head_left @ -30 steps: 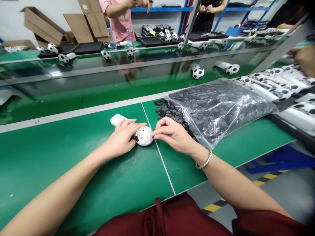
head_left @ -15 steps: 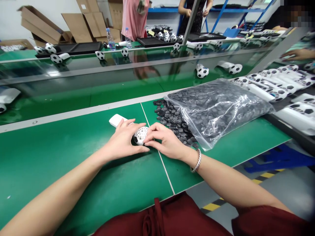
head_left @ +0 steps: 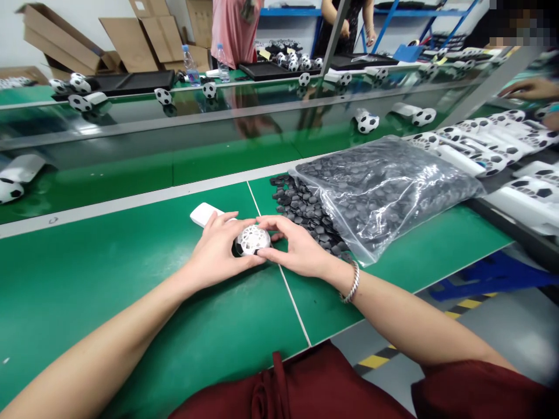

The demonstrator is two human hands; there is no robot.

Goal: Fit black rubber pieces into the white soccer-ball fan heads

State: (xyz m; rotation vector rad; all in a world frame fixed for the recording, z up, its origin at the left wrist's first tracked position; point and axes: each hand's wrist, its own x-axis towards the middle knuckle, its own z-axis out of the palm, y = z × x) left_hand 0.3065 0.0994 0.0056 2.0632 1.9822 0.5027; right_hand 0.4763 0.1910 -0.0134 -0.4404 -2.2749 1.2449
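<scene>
Between my hands, low over the green table (head_left: 131,273), is a white soccer-ball shell (head_left: 253,237) with openwork on top and black patches along its lower side. My left hand (head_left: 218,244) wraps round its left side, closed on it. A white flat-ended piece (head_left: 205,214) juts out beyond the left fingers; its join to the shell is hidden. My right hand (head_left: 292,244) grips the right side with thumb in front and fingers behind. Just right of it lie loose black patches (head_left: 305,212), spilling from a clear plastic bag (head_left: 384,195).
Past the table edge runs a shiny green conveyor (head_left: 209,163) carrying white pieces with soccer balls (head_left: 367,122). At right stands a black tray (head_left: 493,218) of white soccer-ball parts (head_left: 533,198). A co-worker's hand (head_left: 530,89) is at far right; other people stand across the conveyor.
My right hand has gone from pinching at the shell's top right to spreading round its right side. The left hand stays on the shell. Balls on the conveyor have shifted right.
</scene>
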